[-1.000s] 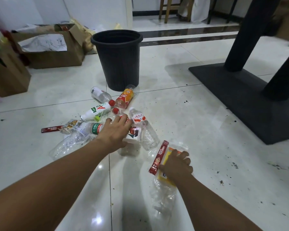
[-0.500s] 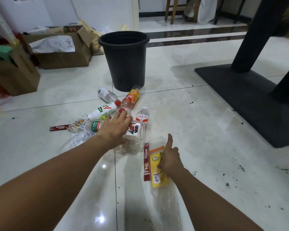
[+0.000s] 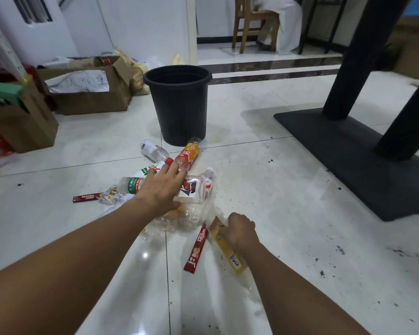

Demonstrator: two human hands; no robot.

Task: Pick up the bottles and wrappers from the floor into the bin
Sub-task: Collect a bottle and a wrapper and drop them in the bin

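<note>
Now the right hand (image 3: 240, 229) has closed on the wrapper (image 3: 230, 255), in front of the bin (image 3: 179, 105). Left hand (image 3: 161, 189) lies spread on a bottle (image 3: 194, 188) nearer the bin. Next, probably: grip, lift, drop both in.

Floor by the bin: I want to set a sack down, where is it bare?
Bare tile between the bin and the black table base, running down past the right hand; also between the cardboard box and the bottles. Crowded: the bottles under the left hand, before the bin.
</note>
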